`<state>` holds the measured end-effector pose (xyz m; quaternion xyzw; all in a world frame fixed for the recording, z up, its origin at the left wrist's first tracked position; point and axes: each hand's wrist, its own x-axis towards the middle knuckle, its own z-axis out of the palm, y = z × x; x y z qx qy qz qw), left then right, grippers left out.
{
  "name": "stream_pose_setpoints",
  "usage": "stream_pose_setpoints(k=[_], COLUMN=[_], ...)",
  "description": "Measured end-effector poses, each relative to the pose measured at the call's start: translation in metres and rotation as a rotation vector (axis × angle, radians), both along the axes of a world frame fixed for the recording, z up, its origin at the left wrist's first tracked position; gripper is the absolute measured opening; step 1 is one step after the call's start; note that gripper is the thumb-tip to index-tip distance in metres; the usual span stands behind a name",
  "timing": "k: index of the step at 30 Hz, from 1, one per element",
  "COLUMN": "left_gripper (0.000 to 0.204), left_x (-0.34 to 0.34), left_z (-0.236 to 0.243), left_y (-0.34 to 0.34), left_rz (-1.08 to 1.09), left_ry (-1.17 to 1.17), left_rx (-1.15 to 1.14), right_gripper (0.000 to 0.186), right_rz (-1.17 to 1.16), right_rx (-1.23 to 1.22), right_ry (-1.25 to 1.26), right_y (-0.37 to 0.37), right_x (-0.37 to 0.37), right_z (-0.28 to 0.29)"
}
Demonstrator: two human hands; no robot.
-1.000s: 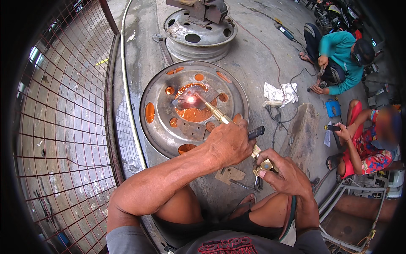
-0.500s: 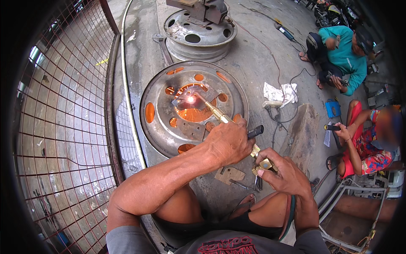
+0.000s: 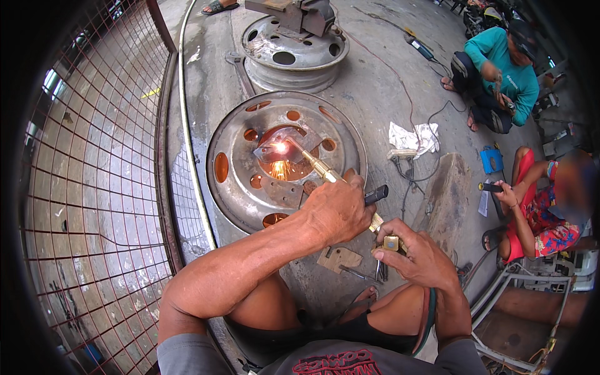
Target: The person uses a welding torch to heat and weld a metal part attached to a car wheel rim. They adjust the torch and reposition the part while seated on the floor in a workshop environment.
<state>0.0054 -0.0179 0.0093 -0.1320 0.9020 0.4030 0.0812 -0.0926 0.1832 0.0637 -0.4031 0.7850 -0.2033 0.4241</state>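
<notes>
My left hand (image 3: 340,212) is wrapped round the brass cutting torch (image 3: 320,167), whose tip points up and left. A black rod-like piece (image 3: 377,194) juts out beside that hand. My right hand (image 3: 422,259) grips the torch's rear brass fitting (image 3: 391,243) between thumb and fingers. At the tip, a bright glow meets a thin metal plate (image 3: 269,152) lying across the centre hole of a steel wheel rim (image 3: 234,194). Orange sparks (image 3: 281,170) drop beneath the plate into the rim. A second metal plate with holes (image 3: 284,191) rests on the rim nearer to me.
Behind stands another wheel rim (image 3: 281,75) carrying a vise (image 3: 306,17), with a wrench (image 3: 239,69) alongside. A mesh gate (image 3: 100,187) borders the left. Rightward are a white cloth (image 3: 415,137), cables, a wooden block (image 3: 445,187), and two seated people (image 3: 515,75). Tools (image 3: 359,273) lie near my feet.
The sparks under the plate have narrowed from a wide fan to a short stream. A sandalled foot has appeared at the top. The person in teal has leaned forward, hands closer together.
</notes>
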Motion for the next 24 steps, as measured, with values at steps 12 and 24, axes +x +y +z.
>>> stream_pose_setpoints(k=[12,24], left_gripper=[0.063,0.058], left_x=[0.000,0.000], left_z=[-0.012,-0.014], left_y=[0.003,0.003], left_rz=[0.014,0.020], left_ry=[0.084,0.075], left_rx=[-0.018,-0.013], right_gripper=[0.033,0.032], right_rz=[0.010,-0.001], right_rx=[-0.016,0.000], right_ry=[0.009,-0.004], right_y=[0.001,-0.001], right_x=[0.001,0.001], right_z=[-0.001,0.001])
